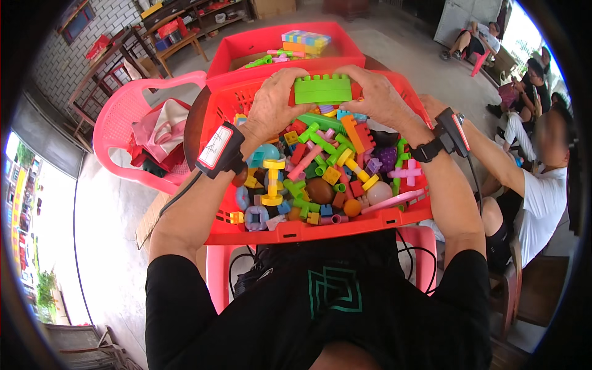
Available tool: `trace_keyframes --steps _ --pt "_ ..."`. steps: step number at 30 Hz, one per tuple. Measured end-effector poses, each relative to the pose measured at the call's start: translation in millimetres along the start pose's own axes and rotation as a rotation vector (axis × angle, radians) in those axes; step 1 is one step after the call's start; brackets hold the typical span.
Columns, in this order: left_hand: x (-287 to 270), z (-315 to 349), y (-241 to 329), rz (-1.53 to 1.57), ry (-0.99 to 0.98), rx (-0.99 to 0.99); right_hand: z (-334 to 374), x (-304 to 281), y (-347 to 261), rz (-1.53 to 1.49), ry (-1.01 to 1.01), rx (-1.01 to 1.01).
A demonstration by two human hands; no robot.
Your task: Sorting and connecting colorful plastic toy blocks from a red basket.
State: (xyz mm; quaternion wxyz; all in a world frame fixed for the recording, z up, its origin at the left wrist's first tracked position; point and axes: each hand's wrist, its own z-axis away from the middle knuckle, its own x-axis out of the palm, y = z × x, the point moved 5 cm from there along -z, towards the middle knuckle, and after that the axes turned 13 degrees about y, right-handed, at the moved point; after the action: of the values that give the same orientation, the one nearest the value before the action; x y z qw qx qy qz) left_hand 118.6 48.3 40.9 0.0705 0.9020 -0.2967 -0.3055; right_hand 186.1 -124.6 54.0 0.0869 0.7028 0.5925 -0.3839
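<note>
Above the far part of a red plastic basket (308, 233), a light green toy building block (322, 90) is held level with its studs up. A seam across it suggests stacked bricks. My left hand (271, 105) grips its left end, and my right hand (381, 98) has its fingers at the right end. Below lie mixed plastic toys: a yellow dumbbell-shaped piece (272, 183), green tube connectors (330, 148), an orange brick (351, 134), a purple bumpy ball (386, 158) and a pink cross-shaped piece (406, 173). My hands and the block hide some of the far toys.
Behind stands a second red basket (223, 58), holding a stack of pastel bricks (306, 42) and loose pieces. A pink chair (108, 132) with cloth on it is at the left. At the right, a seated person (546, 191) reaches a hand (433, 106) toward the basket's rim.
</note>
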Motion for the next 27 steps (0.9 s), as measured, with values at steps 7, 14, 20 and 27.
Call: trace_keyframes --steps 7,14,20,27 --pt "17 12 -8 0.344 0.238 -0.238 2 2 -12 -0.022 0.145 0.010" --pt "33 23 -24 1.174 0.124 -1.014 10 21 -18 -0.018 0.110 -0.075" --pt "15 15 -68 0.641 0.173 -0.801 7 8 37 0.039 -0.158 0.268" --pt "41 33 -58 0.000 -0.618 -0.338 41 43 46 0.420 -0.486 0.127"
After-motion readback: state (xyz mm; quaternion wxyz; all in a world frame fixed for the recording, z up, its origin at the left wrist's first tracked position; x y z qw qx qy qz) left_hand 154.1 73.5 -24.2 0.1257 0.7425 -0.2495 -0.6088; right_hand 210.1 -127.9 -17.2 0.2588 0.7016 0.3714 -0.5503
